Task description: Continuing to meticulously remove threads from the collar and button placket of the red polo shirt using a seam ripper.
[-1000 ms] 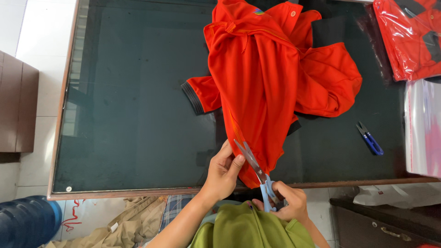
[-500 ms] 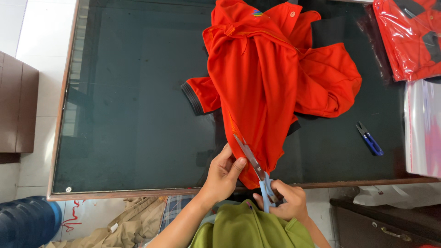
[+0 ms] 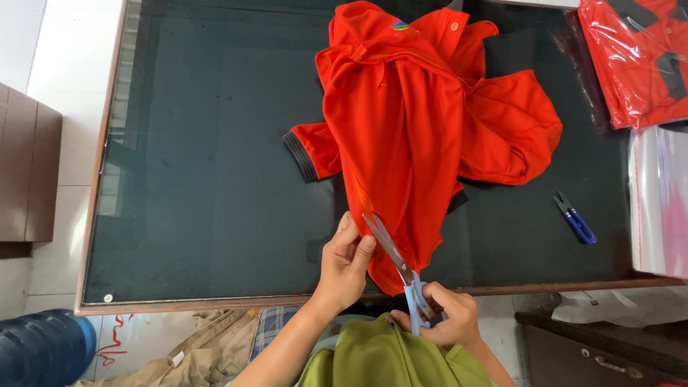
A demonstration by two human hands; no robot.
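Note:
An orange polo shirt (image 3: 416, 136) with dark sleeve cuffs lies crumpled on a dark glass tabletop (image 3: 201, 165), its hem hanging toward me. My left hand (image 3: 345, 261) pinches the shirt's lower edge at the near table rim. My right hand (image 3: 443, 315) grips blue-handled scissors (image 3: 395, 258), whose blades point up and left against the fabric beside my left fingers. Whether the blades are parted is hard to tell.
Small blue thread snips (image 3: 575, 218) lie on the glass at the right. Bagged orange shirts (image 3: 634, 57) sit at the top right, above a clear plastic bag (image 3: 659, 201). A brown cabinet (image 3: 29, 172) stands left; a blue drum (image 3: 43, 347) and tan cloth (image 3: 186, 347) lie below.
The scissors have slid slightly up along the shirt's edge. My left hand keeps its pinch on the hem, and the shirt has barely shifted.

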